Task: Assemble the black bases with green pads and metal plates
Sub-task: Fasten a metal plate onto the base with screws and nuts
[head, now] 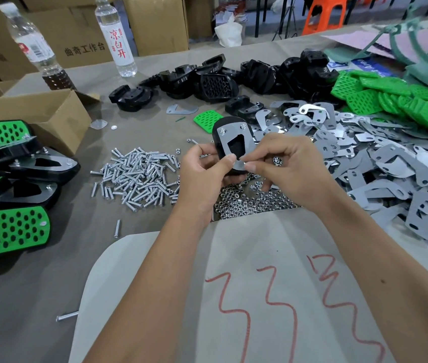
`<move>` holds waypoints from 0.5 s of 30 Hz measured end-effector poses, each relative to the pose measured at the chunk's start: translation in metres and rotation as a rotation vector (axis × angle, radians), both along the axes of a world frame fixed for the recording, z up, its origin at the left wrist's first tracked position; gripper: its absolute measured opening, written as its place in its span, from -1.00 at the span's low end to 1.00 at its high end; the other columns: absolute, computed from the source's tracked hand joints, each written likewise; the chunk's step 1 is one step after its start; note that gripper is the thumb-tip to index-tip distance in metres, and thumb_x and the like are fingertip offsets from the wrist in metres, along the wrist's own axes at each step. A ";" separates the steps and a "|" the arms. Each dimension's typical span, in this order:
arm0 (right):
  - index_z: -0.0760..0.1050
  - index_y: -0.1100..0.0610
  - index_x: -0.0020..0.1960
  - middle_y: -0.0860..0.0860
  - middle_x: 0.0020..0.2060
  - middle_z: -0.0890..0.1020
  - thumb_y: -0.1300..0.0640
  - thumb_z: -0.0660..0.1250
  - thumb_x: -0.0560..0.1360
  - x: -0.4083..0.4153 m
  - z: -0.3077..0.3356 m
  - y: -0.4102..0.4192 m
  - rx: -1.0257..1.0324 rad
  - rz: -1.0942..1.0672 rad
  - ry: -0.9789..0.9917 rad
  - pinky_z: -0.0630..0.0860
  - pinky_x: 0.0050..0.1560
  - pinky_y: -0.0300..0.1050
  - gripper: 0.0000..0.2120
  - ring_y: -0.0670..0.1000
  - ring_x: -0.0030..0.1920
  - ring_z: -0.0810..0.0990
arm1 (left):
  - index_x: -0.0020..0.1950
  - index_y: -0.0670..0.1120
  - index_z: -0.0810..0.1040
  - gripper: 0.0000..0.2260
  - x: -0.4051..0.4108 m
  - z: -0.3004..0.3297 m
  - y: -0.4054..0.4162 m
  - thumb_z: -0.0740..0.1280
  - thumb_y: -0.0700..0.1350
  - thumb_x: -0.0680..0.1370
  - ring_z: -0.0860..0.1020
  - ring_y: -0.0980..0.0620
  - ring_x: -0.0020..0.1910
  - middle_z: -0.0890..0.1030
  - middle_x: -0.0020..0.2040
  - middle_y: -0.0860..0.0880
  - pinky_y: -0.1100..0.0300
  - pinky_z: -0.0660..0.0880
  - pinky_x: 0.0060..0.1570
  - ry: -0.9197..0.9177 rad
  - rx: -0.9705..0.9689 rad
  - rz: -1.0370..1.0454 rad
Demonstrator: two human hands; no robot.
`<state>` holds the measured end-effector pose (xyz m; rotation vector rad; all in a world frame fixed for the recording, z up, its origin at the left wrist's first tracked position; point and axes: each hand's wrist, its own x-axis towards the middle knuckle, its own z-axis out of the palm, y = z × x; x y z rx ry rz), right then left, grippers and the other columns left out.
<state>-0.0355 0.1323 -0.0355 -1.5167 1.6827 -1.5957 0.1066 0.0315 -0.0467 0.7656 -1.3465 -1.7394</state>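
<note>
My left hand (205, 169) grips a black base (219, 148) held upright over the table, with a grey metal plate (233, 138) lying on its face. Two screw ends with nuts stick out at the plate's top corners. My right hand (283, 166) pinches a small nut at the plate's lower tip, thumb and forefinger together. Loose black bases (215, 79) are heaped at the back, green pads (391, 98) at the back right, and metal plates (380, 163) spread over the right side.
A pile of screws (139, 176) lies left of my hands and a pile of nuts (249, 203) lies under them. Finished assemblies (11, 184) are stacked at the left beside a cardboard box (50, 116). Two bottles (118, 35) stand at the back.
</note>
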 end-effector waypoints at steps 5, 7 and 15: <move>0.74 0.18 -0.04 0.22 -0.22 0.57 0.35 0.54 0.47 -0.003 0.001 0.000 0.015 0.037 -0.031 0.61 -0.41 -0.08 -0.88 0.22 -0.35 0.51 | 0.11 -0.31 0.51 -0.86 0.000 0.001 -0.001 0.39 -0.36 0.58 0.71 -0.10 -0.25 0.69 -0.12 -0.21 0.12 0.64 -0.29 -0.001 0.021 -0.018; 0.73 0.19 -0.08 0.20 -0.25 0.58 0.36 0.56 0.45 -0.002 0.001 -0.001 0.005 0.023 -0.046 0.60 -0.44 -0.08 -0.89 0.17 -0.37 0.51 | 0.09 -0.29 0.51 -0.88 0.000 0.001 0.000 0.39 -0.37 0.58 0.70 -0.08 -0.26 0.70 -0.18 -0.15 0.13 0.64 -0.30 0.009 0.041 -0.016; 0.71 0.17 -0.12 0.22 -0.27 0.58 0.36 0.56 0.44 0.002 0.004 0.001 0.012 0.007 -0.047 0.58 -0.45 -0.16 -0.88 0.08 -0.40 0.51 | 0.08 -0.28 0.52 -0.88 0.001 0.002 0.000 0.39 -0.37 0.58 0.71 -0.10 -0.24 0.71 -0.17 -0.17 0.11 0.65 -0.29 0.011 0.036 -0.022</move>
